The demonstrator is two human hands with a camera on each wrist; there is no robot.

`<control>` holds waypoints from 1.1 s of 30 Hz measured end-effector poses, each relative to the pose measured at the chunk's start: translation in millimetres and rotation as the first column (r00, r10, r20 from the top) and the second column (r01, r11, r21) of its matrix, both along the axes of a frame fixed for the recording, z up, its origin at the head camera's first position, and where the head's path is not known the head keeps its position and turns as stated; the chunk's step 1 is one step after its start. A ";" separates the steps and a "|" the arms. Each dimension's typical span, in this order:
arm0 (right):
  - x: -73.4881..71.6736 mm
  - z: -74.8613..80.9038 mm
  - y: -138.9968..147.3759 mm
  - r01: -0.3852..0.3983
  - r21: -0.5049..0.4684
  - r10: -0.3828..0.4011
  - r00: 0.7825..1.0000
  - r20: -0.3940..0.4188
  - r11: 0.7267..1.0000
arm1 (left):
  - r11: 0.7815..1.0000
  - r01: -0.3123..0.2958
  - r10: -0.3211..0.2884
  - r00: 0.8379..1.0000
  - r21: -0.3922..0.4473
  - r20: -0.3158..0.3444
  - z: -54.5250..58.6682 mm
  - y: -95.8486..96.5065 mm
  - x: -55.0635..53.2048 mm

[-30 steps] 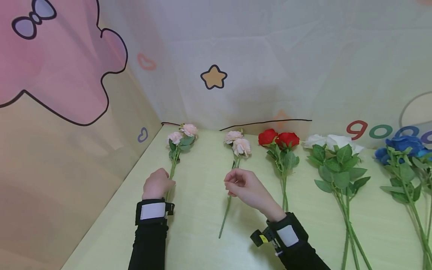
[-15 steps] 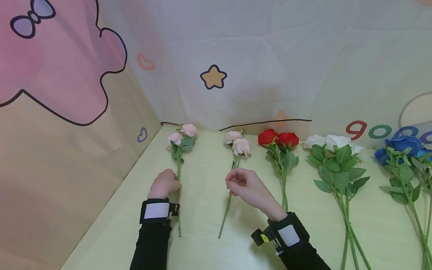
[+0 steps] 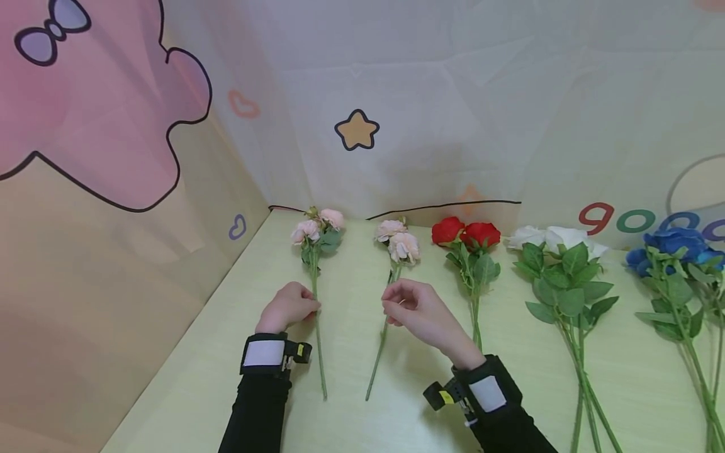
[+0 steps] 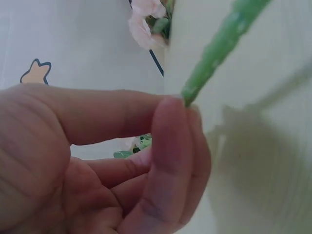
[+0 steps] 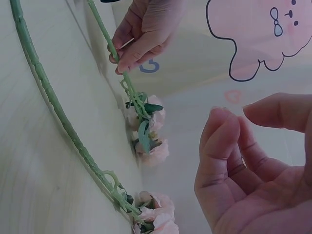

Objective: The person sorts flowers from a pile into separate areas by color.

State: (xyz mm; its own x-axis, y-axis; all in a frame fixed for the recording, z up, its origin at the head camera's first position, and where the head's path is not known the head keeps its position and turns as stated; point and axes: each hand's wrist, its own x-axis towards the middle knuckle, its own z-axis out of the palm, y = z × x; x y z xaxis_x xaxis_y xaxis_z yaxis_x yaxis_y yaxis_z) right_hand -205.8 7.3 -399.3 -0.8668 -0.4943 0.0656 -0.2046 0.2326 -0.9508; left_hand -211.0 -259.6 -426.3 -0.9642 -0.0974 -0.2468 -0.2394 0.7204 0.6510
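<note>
My left hand (image 3: 287, 308) pinches the green stem of a pink flower (image 3: 306, 231) with two blossoms, at the left of the table. In the left wrist view, thumb and fingertips close on the stem (image 4: 219, 53). My right hand (image 3: 425, 314) hangs over the stem of a second pink flower (image 3: 404, 248), which lies on the table. The right wrist view has a gap between the thumb and the loosely bent fingers (image 5: 219, 131), with nothing in them; the second flower's stem (image 5: 53, 105) lies apart from that hand.
To the right lie red roses (image 3: 480, 234), white flowers with broad leaves (image 3: 572, 239) and blue flowers (image 3: 676, 242), blossoms toward the back. A cartoon-printed cloth (image 3: 442, 100) rises behind the pale table (image 3: 351, 421) and along its left side.
My left hand has moved to the right with the pink flower, whose stem now stands closer to the second one. The right hand has barely moved.
</note>
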 end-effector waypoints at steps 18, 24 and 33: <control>-7.5 7.2 17.7 0.080 -0.021 -0.080 0.997 0.008 0.997 | 0.982 0.081 -0.064 0.993 0.172 -0.103 16.1 37.3 0.9; -8.6 7.8 19.0 0.080 -0.026 -0.079 0.997 0.006 0.996 | 0.972 0.137 -0.102 0.978 0.190 -0.183 23.1 44.3 3.2; -8.3 10.5 21.6 0.083 -0.043 -0.083 0.997 0.006 0.996 | 0.937 0.282 -0.242 0.949 0.206 -0.200 28.2 65.2 7.5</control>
State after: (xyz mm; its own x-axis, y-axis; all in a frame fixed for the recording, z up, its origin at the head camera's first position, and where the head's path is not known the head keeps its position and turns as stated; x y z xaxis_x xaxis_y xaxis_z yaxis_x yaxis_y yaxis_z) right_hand -214.1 28.9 -388.7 -0.9051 -0.4172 0.0819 -0.1823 0.2070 -0.9612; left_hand -203.4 -194.4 -398.1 -0.9770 0.2038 -0.0631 0.0657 0.5689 0.8197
